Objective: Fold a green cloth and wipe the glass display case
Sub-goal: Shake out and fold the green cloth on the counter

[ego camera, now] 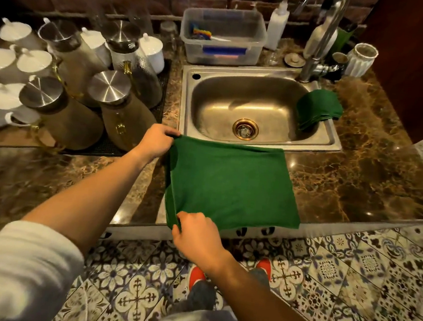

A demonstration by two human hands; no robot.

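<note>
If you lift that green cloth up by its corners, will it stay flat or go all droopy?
Probably droopy: the green cloth already sags along its edge between the left hand and right hand. It looks thin and light, and should fold easily on the marble counter.

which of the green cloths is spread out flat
The green cloth pinched by both hands, on the counter before the sink. The other green cloths sit folded on the sink's right rim.

I see the cloth [233, 185] lying on the counter [356, 176], just in front of the sink [260, 108]. My left hand [156, 140] is at its far left corner, my right hand [197, 232] at its near left corner. Jugs [84, 87] stand left of the sink, a tub [222, 37] behind it, folded cloths [318, 108] on its right rim.
</note>
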